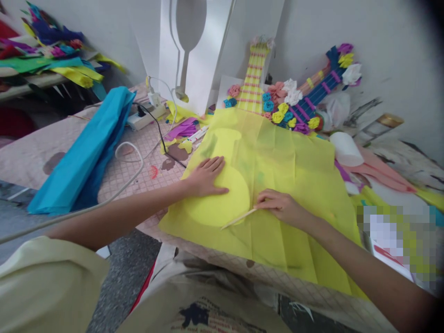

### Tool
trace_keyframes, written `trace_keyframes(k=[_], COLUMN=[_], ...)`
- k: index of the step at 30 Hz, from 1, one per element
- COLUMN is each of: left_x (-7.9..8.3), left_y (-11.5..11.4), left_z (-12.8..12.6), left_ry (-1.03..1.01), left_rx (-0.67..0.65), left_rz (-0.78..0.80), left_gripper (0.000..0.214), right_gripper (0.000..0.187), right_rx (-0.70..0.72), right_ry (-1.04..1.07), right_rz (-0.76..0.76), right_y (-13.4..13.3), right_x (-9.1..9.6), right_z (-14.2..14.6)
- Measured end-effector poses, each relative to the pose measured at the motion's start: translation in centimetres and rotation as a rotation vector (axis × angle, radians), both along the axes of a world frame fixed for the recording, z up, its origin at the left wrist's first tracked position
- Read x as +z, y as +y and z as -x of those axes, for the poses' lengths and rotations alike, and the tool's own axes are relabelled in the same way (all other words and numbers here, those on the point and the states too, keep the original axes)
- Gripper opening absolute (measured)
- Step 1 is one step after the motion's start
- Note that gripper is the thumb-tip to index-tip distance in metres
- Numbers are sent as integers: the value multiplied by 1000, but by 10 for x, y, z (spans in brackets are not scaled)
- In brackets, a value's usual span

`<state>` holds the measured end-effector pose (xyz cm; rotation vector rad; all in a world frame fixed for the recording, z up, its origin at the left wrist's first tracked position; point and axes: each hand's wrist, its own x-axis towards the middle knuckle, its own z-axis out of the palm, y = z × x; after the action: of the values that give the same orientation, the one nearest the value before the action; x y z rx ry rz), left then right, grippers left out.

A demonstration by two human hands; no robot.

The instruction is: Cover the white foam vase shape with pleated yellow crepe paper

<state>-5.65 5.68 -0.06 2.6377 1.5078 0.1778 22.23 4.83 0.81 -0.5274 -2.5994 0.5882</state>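
A large sheet of thin yellow paper [294,185] with fold creases lies over the table in front of me. Through it shows a pale guitar-shaped piece [225,203], its neck pointing away from me. My left hand [206,178] presses flat on the paper above this shape, fingers spread. My right hand [275,203] pinches a thin wooden stick [239,218], whose far tip touches the paper near the lower edge of the shape. I cannot tell whether that tip is pointed.
Decorated paper guitars, one yellow [252,88] and one blue [314,99], lean at the back among paper flowers. Folded blue paper [83,152] lies left. A power strip [145,118] with cables sits behind it. A white roll [347,149] stands right, and a white cut-out board [166,60] leans against the wall.
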Motion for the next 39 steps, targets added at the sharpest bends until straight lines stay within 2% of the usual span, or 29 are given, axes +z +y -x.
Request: trace_keyframes(k=[2, 5, 8, 14, 18, 23, 28, 33, 39], left_x=[1, 2, 2, -3, -7, -7, -6, -3, -1], left_y=[0, -1, -1, 1, 3, 3, 2, 1, 2], left_z=[0, -1, 0, 1, 1, 0, 1, 0, 0], left_ry=[0, -5, -10, -26, -24, -24, -24, -25, -61], left_rx=[3, 9, 4, 14, 15, 22, 15, 10, 24], left_rz=[3, 6, 7, -11, -31, -21, -27, -11, 36], left_gripper=[94, 94, 95, 62, 58, 57, 59, 63, 61], right_gripper=[29, 28, 26, 27, 31, 30, 28, 30, 31], right_rx=[-31, -2, -11, -34, -44, 33, 9, 107, 41], right_ry=[7, -11, 8, 62, 56, 27, 63, 60, 54], right_rz=[-5, -3, -3, -103, -136, -102, -106, -83, -60], right_y=[-1, -2, -3, -1, 1, -1, -3, -4, -4], right_x=[1, 4, 8, 6, -1, -3, -2, -1, 2], right_z=[-1, 1, 13, 60, 77, 71, 64, 58, 48])
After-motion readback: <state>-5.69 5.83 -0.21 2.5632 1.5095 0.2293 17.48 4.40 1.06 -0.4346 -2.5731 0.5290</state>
